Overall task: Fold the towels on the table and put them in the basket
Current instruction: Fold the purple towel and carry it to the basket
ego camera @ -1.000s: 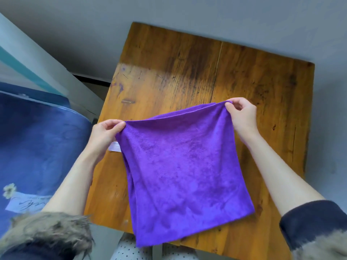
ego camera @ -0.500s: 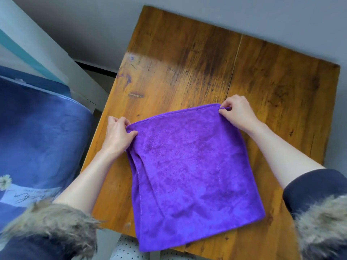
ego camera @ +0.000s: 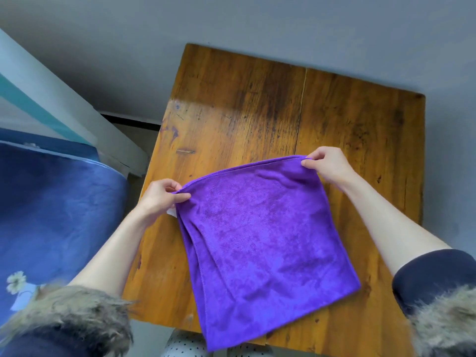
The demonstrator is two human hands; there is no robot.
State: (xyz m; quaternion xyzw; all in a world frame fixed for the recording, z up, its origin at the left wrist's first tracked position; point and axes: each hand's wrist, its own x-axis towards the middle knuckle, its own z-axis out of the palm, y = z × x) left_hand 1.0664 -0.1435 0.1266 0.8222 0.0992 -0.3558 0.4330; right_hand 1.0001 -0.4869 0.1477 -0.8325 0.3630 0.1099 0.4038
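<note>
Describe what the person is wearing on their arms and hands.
Both forearms are bare, with the sleeves pushed up toward the elbows. The left sleeve and right sleeve are dark navy fabric, each trimmed with shaggy grey-brown fur. The left hand and right hand wear no gloves, and no rings, watch or bracelets show on them.

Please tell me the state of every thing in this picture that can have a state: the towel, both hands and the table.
Purple towel: doubled over, near edge hangs past the table's front.
Left hand: pinches the towel's far left corner.
Right hand: pinches the far right corner.
Wooden table: carries the towel.
</note>
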